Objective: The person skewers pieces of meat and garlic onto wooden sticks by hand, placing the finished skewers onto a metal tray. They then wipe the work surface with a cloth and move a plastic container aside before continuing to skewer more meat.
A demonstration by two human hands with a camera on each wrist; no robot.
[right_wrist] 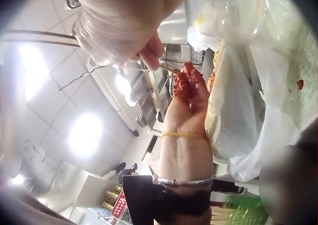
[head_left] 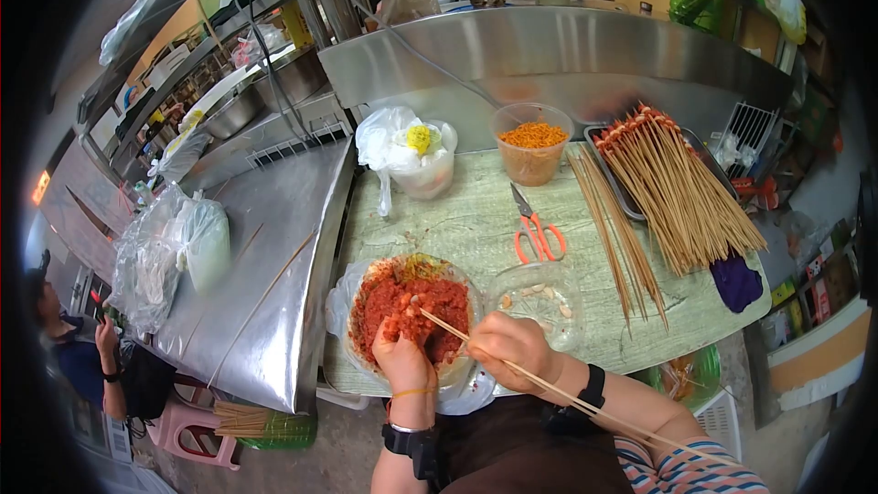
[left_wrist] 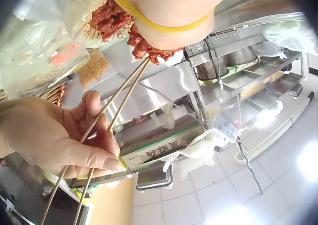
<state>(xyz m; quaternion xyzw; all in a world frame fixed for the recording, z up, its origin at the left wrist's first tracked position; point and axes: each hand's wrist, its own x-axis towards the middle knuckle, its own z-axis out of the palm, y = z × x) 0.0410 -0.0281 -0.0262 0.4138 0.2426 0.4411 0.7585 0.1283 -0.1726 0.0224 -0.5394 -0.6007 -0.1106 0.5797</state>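
Observation:
In the head view, a plastic-lined bowl (head_left: 342,334) of red, sauce-coated meat (head_left: 448,296) stands at the table's front edge. My left hand (head_left: 405,368) is over it, its red-smeared fingers pinching a piece of the meat (left_wrist: 149,49). My right hand (head_left: 514,349) grips two thin bamboo skewers (head_left: 585,405), fingers curled round them. Their tips meet the meat at my left fingertips, and the long ends run back past my right forearm. In the right wrist view, coated meat (right_wrist: 183,86) covers the left fingertips.
Beside the bowl lies a clear tub (head_left: 535,285) with pale pieces. Behind are orange-handled scissors (head_left: 538,233), a tub of orange shreds (head_left: 533,151) and a bagged tub (head_left: 425,178). At right, loose skewers (head_left: 622,238) lie near a tray (head_left: 633,206) heaped with loaded skewers (head_left: 672,183). Another person (head_left: 91,348) sits far left.

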